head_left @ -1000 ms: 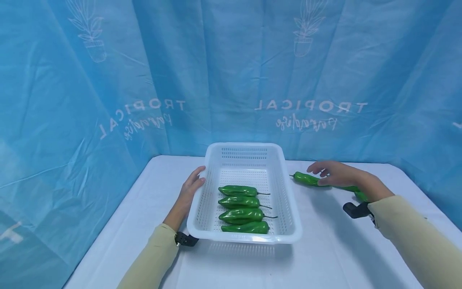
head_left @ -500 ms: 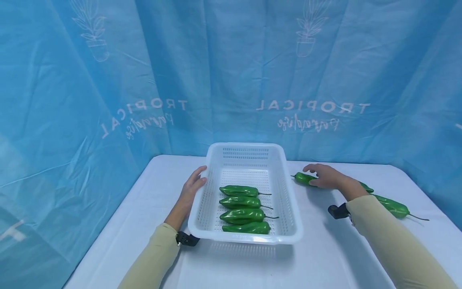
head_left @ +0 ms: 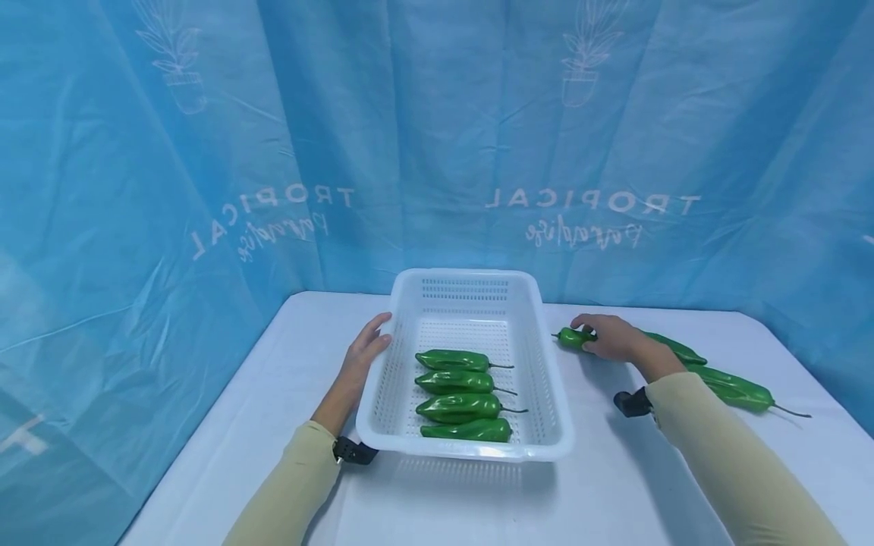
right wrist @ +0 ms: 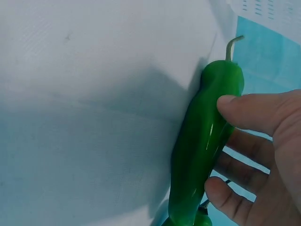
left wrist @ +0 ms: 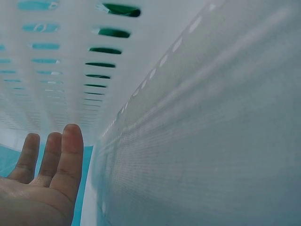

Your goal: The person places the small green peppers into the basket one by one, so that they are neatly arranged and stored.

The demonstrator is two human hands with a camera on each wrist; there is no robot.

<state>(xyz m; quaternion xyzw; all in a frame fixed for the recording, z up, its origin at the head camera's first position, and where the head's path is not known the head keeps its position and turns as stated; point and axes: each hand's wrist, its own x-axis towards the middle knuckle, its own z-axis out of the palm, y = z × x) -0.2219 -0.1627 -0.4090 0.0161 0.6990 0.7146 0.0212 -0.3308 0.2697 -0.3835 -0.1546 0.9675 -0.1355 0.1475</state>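
Observation:
My right hand point(head_left: 614, 338) pinches a long green chili pepper point(head_left: 572, 339) at the table's back right. In the right wrist view the thumb presses one side of that pepper point(right wrist: 207, 127) near its stem, and the other fingers lie along the far side. Part of it is hidden under the hand in the head view. My left hand point(head_left: 358, 355) rests against the left side of a white plastic basket point(head_left: 551, 379). Its fingers point(left wrist: 68, 165) look straight beside the slotted wall in the left wrist view. Several green peppers point(head_left: 456, 408) lie in a row inside the basket, stems rightward.
Two more green peppers lie beyond my right wrist: one pepper point(head_left: 676, 347) behind it, another pepper point(head_left: 740, 390) closer to the right edge, partly behind the sleeve. A white cloth covers the table point(head_left: 437, 516). Blue printed curtains point(head_left: 451, 152) hang behind and at the sides.
My right hand has moved left and down onto the back pepper and its fingers have closed around it. The peppers at the right now show more. The left hand and basket stay put.

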